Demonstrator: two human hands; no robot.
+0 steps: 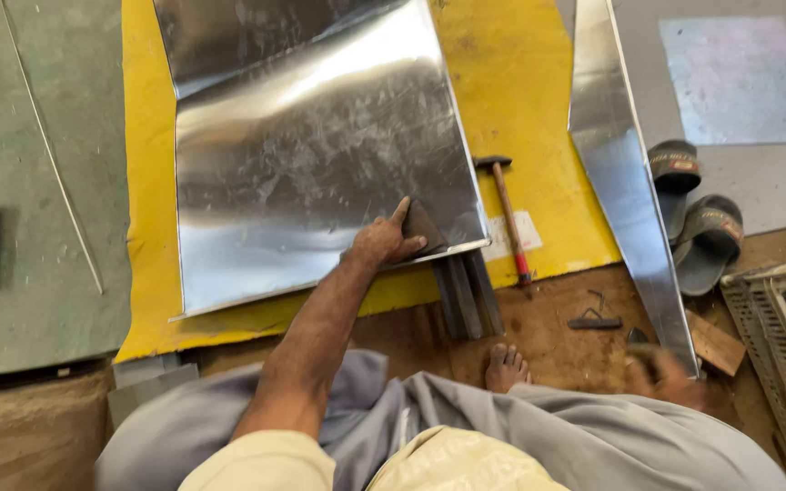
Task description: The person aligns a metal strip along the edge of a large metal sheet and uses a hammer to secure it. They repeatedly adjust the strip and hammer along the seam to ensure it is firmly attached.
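Left hand [386, 242] rests on the near right corner of the shiny metal sheet [320, 155], fingers pinching a dark flat metal piece [425, 227] against it. Sheet lies on yellow mat [539, 91]. Right hand [666, 375] blurred near the floor; grip indeterminable. Hammer [508, 218] just beside the sheet.

Worn on the head, looking steeply down from close above. Faces forward past the left hand's fingers [402, 211] onto the metal sheet [320, 155] beyond them.

White rectangular label [505, 235] on yellow mat [539, 109], beside hammer [508, 215].
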